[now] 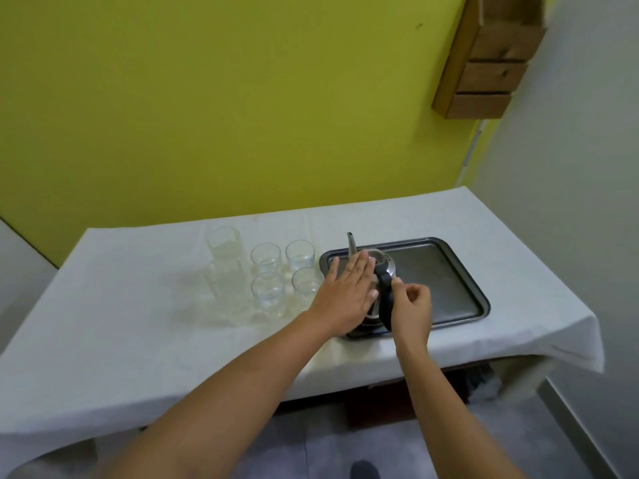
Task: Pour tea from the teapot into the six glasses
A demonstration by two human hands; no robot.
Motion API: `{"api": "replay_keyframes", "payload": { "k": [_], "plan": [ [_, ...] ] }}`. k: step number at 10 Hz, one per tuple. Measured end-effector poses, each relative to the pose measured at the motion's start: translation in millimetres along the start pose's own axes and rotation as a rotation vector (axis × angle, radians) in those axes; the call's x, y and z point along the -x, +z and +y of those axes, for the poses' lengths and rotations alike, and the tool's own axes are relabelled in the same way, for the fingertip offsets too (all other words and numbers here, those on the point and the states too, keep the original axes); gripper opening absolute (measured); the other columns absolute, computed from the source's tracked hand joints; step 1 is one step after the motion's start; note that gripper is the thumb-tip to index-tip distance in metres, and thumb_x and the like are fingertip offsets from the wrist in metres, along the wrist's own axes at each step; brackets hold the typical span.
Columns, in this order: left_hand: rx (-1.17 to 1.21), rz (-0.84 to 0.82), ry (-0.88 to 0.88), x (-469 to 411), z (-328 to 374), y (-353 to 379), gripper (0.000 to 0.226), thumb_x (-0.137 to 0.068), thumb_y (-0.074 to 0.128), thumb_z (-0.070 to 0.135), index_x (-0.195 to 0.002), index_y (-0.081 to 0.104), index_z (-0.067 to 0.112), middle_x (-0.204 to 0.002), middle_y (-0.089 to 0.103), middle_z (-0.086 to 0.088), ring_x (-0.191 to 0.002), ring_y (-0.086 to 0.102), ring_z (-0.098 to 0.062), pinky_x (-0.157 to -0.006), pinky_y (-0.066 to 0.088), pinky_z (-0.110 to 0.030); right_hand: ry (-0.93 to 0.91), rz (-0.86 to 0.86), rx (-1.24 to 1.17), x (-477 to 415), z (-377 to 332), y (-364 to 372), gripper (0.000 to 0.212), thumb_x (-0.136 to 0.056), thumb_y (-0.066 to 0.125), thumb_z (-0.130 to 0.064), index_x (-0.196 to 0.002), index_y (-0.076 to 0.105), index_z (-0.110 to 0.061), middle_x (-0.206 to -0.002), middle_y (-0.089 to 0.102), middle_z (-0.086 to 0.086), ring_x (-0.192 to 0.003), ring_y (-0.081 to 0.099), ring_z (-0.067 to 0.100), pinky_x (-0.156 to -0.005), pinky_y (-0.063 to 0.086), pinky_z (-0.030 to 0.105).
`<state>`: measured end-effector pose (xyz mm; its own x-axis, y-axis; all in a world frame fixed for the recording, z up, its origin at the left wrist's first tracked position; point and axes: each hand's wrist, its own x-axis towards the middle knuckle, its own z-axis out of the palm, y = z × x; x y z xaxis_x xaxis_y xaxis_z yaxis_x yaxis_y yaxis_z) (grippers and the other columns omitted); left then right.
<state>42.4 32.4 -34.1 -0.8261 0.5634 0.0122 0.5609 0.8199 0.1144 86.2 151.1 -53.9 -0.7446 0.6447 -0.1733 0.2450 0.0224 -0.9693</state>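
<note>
Teapot (pixel 375 288) on tray (pixel 449 271), glasses (pixel 276 271) beside. Our left hand (pixel 345 292) lies flat, fingers spread, against its side; right hand (pixel 411 305) loosely curled at handle (pixel 385 295), not clamped. We'd grip fully before lifting.

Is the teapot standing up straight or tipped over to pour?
Standing upright. The teapot sits on the tray, spout pointing up, away from the glasses. No tea is coming out.

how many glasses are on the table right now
6, all left of the tray: two tall glasses furthest left, then four short ones in a square. None looks hidden by the hands.
</note>
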Motion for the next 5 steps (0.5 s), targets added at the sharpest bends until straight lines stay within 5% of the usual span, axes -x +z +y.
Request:
{"api": "replay_keyframes", "payload": {
  "k": [1,2,3,5],
  "plan": [
    [0.026,0.025,-0.101,9,-11,-9,0.059,-0.100,0.013,0.042,-0.147,-0.005,0.012,-0.158,-0.006,-0.006,-0.145,-0.008,-0.017,-0.116,-0.008,-0.047,-0.262,0.034,0.297,-5,-24,-1,0.031,-0.093,0.058,-0.024,-0.122,0.060,-0.015,-0.124,0.064,0.004,-0.112,0.059,0.022,-0.093,0.048,0.040],
    [0.056,0.050,-0.262,20,-33,-21,0.061,-0.099,0.012,0.044,-0.147,-0.005,0.011,-0.158,-0.007,-0.008,-0.145,-0.007,-0.019,-0.115,-0.009,-0.045,-0.535,-0.139,0.606,-14,-49,17,0.048,-0.093,0.052,-0.022,-0.139,0.052,-0.010,-0.144,0.052,0.007,-0.134,0.045,0.029,-0.107,0.037,0.044],
    [0.064,0.023,-0.427,31,-55,-32,0.062,-0.099,0.013,0.044,-0.147,-0.004,0.008,-0.158,-0.009,-0.011,-0.145,-0.008,-0.022,-0.116,-0.008,-0.045,-0.668,-0.412,1.006,-20,-64,45,0.060,-0.098,0.042,-0.029,-0.153,0.029,-0.007,-0.162,0.026,0.011,-0.148,0.024,0.028,-0.118,0.021,0.042],
    [0.007,-0.004,-0.577,40,-81,-60,0.065,-0.099,0.011,0.045,-0.146,-0.007,0.006,-0.157,-0.012,-0.012,-0.144,-0.012,-0.023,-0.115,-0.009,-0.046,-0.684,-0.630,1.295,-22,-86,88,0.065,-0.101,0.032,-0.033,-0.157,0.014,-0.007,-0.167,0.007,0.009,-0.152,0.004,0.029,-0.120,0.007,0.049]
  ]
}}
